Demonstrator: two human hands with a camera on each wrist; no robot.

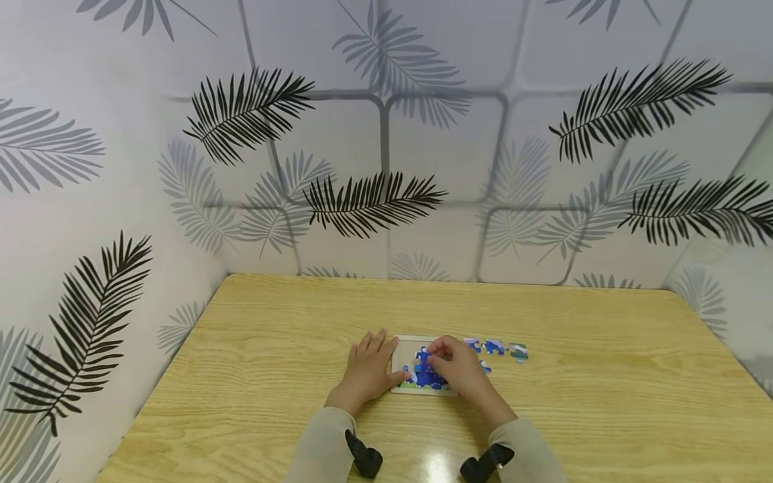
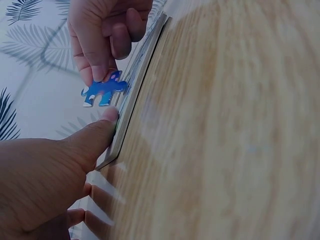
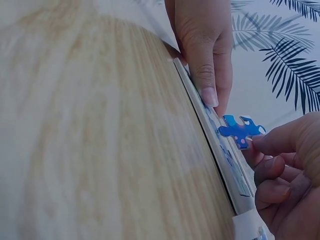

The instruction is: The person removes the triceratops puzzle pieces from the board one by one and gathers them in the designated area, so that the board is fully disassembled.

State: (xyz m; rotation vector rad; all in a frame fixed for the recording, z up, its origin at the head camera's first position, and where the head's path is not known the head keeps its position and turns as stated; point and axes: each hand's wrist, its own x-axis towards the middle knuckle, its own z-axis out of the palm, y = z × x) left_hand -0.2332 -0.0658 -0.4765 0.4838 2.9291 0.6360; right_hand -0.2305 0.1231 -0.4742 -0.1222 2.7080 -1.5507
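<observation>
A blue jigsaw puzzle piece [image 3: 239,131] is pinched between the thumb and fingers of my right hand [image 1: 457,365], held just above the puzzle tray [image 1: 395,359]. The tray has a pale raised rim, and blue and green pieces [image 1: 427,381] lie along its lower part. My left hand [image 1: 370,369] rests at the tray's left side, its fingers spread on the table and its thumb [image 2: 111,116] on the tray's near edge. In the left wrist view the held piece [image 2: 102,91] hangs near that thumb. My right hand hides part of the tray.
Several loose puzzle pieces [image 1: 494,347] lie on the wooden table [image 1: 278,349] to the right of the tray, one of them partly behind my right hand. A wall with a leaf pattern [image 1: 447,147] stands along the table's far edge.
</observation>
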